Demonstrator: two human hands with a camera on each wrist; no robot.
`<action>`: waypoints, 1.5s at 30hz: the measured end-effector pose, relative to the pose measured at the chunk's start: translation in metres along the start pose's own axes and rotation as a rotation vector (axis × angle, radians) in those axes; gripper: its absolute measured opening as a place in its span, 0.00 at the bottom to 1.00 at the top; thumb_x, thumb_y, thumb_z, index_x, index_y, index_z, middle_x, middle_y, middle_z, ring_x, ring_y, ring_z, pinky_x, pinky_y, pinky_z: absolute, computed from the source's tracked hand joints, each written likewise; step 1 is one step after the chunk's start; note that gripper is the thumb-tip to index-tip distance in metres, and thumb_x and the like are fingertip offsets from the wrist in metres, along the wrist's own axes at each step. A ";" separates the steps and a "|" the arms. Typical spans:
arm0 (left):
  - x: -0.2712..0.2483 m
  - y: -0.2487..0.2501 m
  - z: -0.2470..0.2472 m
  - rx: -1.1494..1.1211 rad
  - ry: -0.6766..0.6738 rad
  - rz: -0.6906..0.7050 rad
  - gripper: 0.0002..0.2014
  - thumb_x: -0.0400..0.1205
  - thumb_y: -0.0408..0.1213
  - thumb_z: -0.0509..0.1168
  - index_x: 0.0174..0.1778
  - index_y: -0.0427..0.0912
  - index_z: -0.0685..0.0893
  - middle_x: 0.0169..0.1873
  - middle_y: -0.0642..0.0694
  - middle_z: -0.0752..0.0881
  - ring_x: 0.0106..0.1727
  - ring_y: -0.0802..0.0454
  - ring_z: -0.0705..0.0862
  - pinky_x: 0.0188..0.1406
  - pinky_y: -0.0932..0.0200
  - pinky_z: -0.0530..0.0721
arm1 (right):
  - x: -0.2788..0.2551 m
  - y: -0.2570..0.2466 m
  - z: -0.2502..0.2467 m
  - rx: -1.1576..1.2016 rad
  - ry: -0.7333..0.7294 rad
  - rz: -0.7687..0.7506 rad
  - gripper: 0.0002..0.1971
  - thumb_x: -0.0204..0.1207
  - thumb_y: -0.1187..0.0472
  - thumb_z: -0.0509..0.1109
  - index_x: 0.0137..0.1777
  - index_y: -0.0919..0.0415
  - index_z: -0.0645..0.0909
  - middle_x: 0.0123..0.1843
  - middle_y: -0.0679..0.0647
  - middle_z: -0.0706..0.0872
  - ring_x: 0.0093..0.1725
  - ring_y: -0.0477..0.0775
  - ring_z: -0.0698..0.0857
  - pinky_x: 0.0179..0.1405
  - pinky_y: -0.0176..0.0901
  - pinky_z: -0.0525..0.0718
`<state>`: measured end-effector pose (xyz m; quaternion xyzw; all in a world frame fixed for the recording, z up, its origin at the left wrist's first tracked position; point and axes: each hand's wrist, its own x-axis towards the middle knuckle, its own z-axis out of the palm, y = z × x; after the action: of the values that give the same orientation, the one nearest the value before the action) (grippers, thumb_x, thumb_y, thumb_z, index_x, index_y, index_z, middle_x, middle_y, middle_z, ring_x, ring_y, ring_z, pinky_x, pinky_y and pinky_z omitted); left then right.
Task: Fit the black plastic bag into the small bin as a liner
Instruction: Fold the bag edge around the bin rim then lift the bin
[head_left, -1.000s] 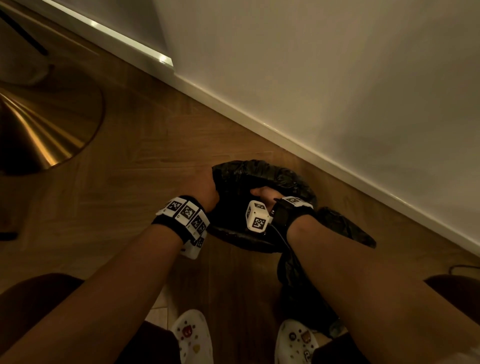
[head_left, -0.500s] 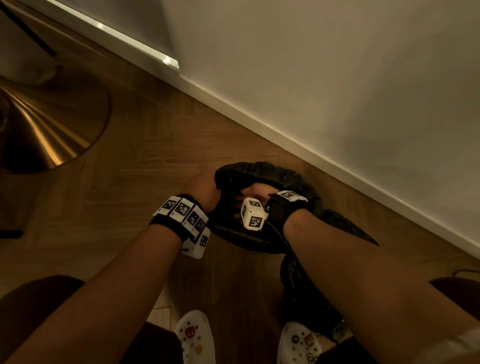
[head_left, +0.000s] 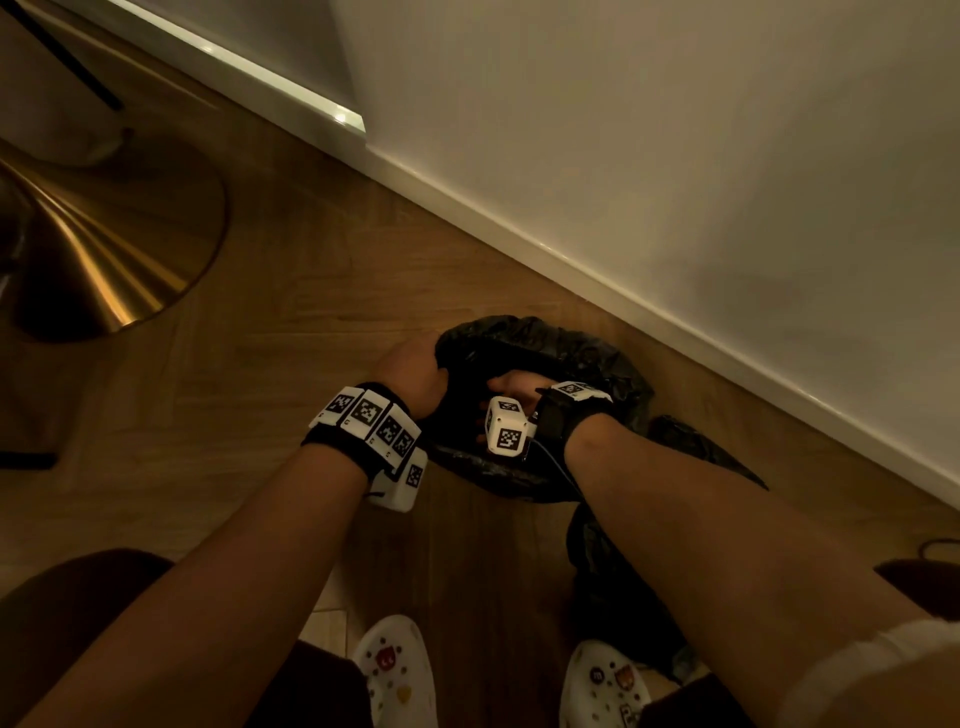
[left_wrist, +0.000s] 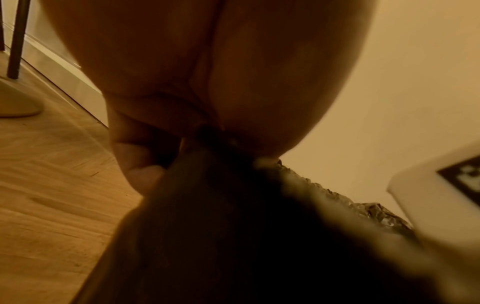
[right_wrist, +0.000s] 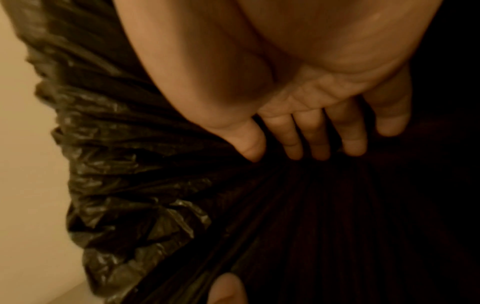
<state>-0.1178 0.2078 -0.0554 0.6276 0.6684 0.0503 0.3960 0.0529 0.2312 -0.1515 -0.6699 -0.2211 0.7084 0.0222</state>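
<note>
The crinkled black plastic bag (head_left: 545, 348) is draped over the small bin by the wall, and the bin itself is hidden under it. My left hand (head_left: 415, 376) grips the bag's edge at the left rim; in the left wrist view its curled fingers (left_wrist: 140, 164) pinch the dark plastic (left_wrist: 233, 226). My right hand (head_left: 514, 387) is down inside the bag's mouth. In the right wrist view its fingers (right_wrist: 319, 144) lie fairly straight and press into the pleated bag (right_wrist: 130, 164). Spare bag material (head_left: 613, 571) trails toward my feet.
A white wall with a skirting board (head_left: 675, 322) runs right behind the bin. A brass cone-shaped stand base (head_left: 104, 249) sits on the wooden floor (head_left: 285, 338) at the left. My white clogs (head_left: 395, 670) are just below the bin.
My right hand has shifted slightly left inside the bag's mouth, toward the left hand. The left hand keeps its hold on the rim.
</note>
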 end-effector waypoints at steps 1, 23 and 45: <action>0.001 -0.001 0.000 -0.007 0.000 0.005 0.16 0.81 0.34 0.60 0.64 0.49 0.81 0.56 0.44 0.87 0.56 0.43 0.85 0.59 0.46 0.84 | -0.022 -0.004 0.005 0.005 0.009 0.019 0.14 0.84 0.54 0.64 0.57 0.66 0.81 0.60 0.64 0.86 0.56 0.63 0.86 0.70 0.57 0.80; 0.006 -0.012 0.002 0.003 -0.045 0.016 0.22 0.80 0.38 0.67 0.72 0.47 0.77 0.61 0.43 0.85 0.61 0.42 0.84 0.61 0.44 0.84 | -0.122 -0.005 -0.030 -0.021 0.096 -0.008 0.18 0.86 0.56 0.63 0.71 0.65 0.72 0.44 0.61 0.83 0.37 0.59 0.83 0.25 0.42 0.85; 0.004 -0.014 0.010 0.050 -0.083 -0.097 0.24 0.72 0.48 0.75 0.63 0.46 0.82 0.57 0.47 0.87 0.55 0.45 0.86 0.54 0.48 0.87 | -0.179 0.039 -0.108 0.263 0.054 -0.198 0.14 0.81 0.47 0.66 0.61 0.53 0.81 0.54 0.51 0.89 0.56 0.54 0.87 0.55 0.50 0.79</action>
<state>-0.1227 0.2041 -0.0724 0.6059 0.6819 -0.0119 0.4095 0.1852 0.1680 0.0026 -0.6549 -0.1909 0.7074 0.1852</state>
